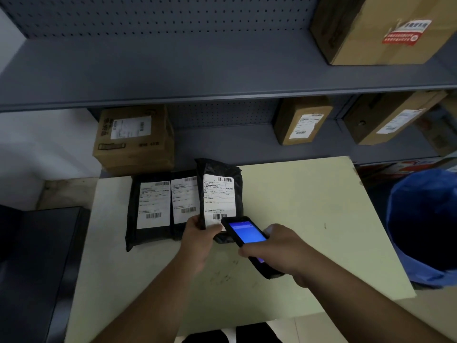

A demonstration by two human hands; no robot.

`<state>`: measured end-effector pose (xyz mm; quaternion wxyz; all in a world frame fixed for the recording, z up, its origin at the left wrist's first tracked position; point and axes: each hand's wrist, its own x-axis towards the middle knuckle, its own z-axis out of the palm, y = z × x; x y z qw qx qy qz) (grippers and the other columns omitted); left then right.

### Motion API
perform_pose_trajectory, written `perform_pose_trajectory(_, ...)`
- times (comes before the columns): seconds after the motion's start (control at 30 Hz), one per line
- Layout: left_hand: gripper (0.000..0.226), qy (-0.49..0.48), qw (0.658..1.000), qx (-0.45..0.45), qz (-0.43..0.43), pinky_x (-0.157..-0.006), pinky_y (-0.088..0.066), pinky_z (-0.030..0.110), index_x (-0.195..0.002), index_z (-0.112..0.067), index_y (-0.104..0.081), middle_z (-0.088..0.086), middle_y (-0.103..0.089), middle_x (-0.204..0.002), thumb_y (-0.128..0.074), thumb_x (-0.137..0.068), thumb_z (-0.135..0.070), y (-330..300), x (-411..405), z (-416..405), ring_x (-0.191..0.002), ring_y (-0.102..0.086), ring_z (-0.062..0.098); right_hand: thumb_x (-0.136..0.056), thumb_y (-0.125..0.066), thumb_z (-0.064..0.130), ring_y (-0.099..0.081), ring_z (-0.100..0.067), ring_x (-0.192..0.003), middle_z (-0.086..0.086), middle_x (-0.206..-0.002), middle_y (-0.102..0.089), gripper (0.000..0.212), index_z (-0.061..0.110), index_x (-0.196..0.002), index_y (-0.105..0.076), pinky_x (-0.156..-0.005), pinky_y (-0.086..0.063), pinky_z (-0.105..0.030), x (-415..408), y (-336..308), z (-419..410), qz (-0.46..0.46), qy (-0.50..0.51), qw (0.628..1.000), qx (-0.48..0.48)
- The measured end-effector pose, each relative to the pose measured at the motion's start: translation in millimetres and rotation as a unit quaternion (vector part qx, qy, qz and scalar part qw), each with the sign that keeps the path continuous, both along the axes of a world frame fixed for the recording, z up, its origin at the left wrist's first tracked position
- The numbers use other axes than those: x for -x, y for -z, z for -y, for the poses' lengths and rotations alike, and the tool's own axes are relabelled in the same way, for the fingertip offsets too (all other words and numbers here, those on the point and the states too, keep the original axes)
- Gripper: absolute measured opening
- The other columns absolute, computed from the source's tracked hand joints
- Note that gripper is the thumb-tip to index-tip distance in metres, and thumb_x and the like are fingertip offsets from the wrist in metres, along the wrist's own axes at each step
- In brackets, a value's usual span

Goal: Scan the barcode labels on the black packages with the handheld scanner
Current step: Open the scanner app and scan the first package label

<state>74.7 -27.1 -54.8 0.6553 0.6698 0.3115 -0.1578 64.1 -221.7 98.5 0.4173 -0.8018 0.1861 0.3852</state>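
Note:
Three black packages with white barcode labels are on the pale table point(309, 219). The left package point(148, 209) and the middle package point(184, 201) lie flat side by side. My left hand point(200, 241) grips the third package point(220, 191) at its lower edge and holds it tilted up, label facing me. My right hand point(279, 251) holds the black handheld scanner point(247, 236), its blue screen lit, with its front end just below the barcode at the bottom of that raised label.
Grey metal shelves point(222, 95) stand behind the table with cardboard boxes point(133, 139) point(301, 120) point(380, 28) on them. A blue bin point(425, 226) stands to the right of the table. A dark flat surface point(39, 263) lies to the left.

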Motion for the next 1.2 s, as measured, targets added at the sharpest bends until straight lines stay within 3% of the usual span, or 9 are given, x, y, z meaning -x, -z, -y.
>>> perform_pose_trajectory(0.13, 0.044, 0.019, 1.0, 0.02, -0.01, -0.095, -0.061, 0.053, -0.112, -0.013, -0.078, 0.007, -0.083, -0.104, -0.082, -0.068, -0.017, 10, -5, 25, -0.097, -0.079, 0.03, -0.072, -0.086, 0.031, -0.048, -0.007, -0.036, 0.007, -0.051, -0.053, 0.032, 0.015, -0.073, -0.058, -0.043, -0.037, -0.016, 3, 7, 24, 0.001, 0.025, 1.0, -0.001)
perform_pose_trajectory(0.3, 0.067, -0.01, 0.999, 0.025, -0.04, -0.095, -0.061, 0.053, -0.121, -0.014, -0.071, 0.003, -0.082, -0.106, -0.088, -0.057, -0.024, 24, -12, 55, -0.097, -0.08, 0.025, -0.07, -0.086, 0.032, -0.052, -0.011, -0.044, 0.004, -0.059, -0.057, 0.033, 0.014, -0.079, -0.06, -0.051, -0.042, -0.022, 5, 14, 55, -0.006, 0.061, 0.998, -0.004)
perform_pose_trajectory(0.5, 0.049, -0.032, 0.997, 0.012, -0.067, -0.094, -0.061, 0.05, -0.117, -0.006, -0.07, 0.013, -0.08, -0.106, -0.086, -0.071, -0.007, 34, -24, 98, -0.096, -0.078, 0.03, -0.07, -0.087, 0.033, -0.054, -0.011, -0.049, 0.004, -0.066, -0.063, 0.037, 0.013, -0.092, -0.064, -0.052, -0.044, -0.022, 4, 23, 93, -0.005, 0.114, 0.993, -0.007)
perform_pose_trajectory(0.63, 0.033, -0.033, 0.996, 0.012, -0.076, -0.076, -0.059, 0.034, -0.109, -0.006, -0.072, 0.012, -0.079, -0.099, -0.082, -0.078, -0.001, 44, -30, 119, -0.084, -0.076, 0.026, -0.071, -0.086, 0.031, -0.055, -0.012, -0.051, 0.004, -0.066, -0.063, 0.04, 0.01, -0.098, -0.066, -0.052, -0.047, -0.023, 5, 29, 114, -0.014, 0.14, 0.99, -0.01)
perform_pose_trajectory(0.73, 0.046, -0.038, 0.994, 0.038, -0.098, -0.086, -0.06, 0.038, -0.123, -0.003, -0.069, 0.013, -0.079, -0.111, -0.08, -0.079, -0.001, 53, -35, 138, -0.098, -0.077, 0.03, -0.072, -0.086, 0.028, -0.051, -0.015, -0.051, 0.003, -0.064, -0.06, 0.037, 0.007, -0.094, -0.064, -0.05, -0.046, -0.023, 8, 34, 130, -0.022, 0.162, 0.986, -0.016)
perform_pose_trajectory(0.83, 0.04, -0.038, 0.992, 0.052, -0.106, -0.096, -0.059, 0.042, -0.123, -0.003, -0.068, 0.013, -0.077, -0.114, -0.076, -0.084, 0.0, 55, -42, 157, -0.104, -0.075, 0.031, -0.073, -0.086, 0.028, -0.053, -0.014, -0.051, 0.003, -0.065, -0.061, 0.041, 0.007, -0.101, -0.065, -0.046, -0.046, -0.021, 8, 37, 145, -0.03, 0.181, 0.983, -0.019)
perform_pose_trajectory(1.03, 0.033, 0.001, 0.994, 0.017, -0.107, -0.076, -0.058, 0.032, -0.115, -0.008, -0.07, 0.011, -0.078, -0.107, -0.076, -0.083, -0.002, 63, -59, 186, -0.091, -0.075, 0.027, -0.074, -0.087, 0.028, -0.052, -0.017, -0.053, 0.002, -0.068, -0.06, 0.046, 0.004, -0.108, -0.066, -0.047, -0.049, -0.023, 6, 43, 171, -0.029, 0.206, 0.978, -0.018)
perform_pose_trajectory(1.2, 0.024, 0.047, 0.991, -0.041, -0.118, -0.091, -0.06, 0.039, -0.105, -0.017, -0.077, 0.002, -0.08, -0.101, -0.078, -0.081, -0.017, 60, -70, 211, -0.093, -0.076, 0.024, -0.077, -0.086, 0.027, -0.05, -0.019, -0.058, -0.001, -0.07, -0.059, 0.052, -0.002, -0.115, -0.066, -0.045, -0.045, -0.022, 7, 47, 186, -0.03, 0.224, 0.974, -0.022)
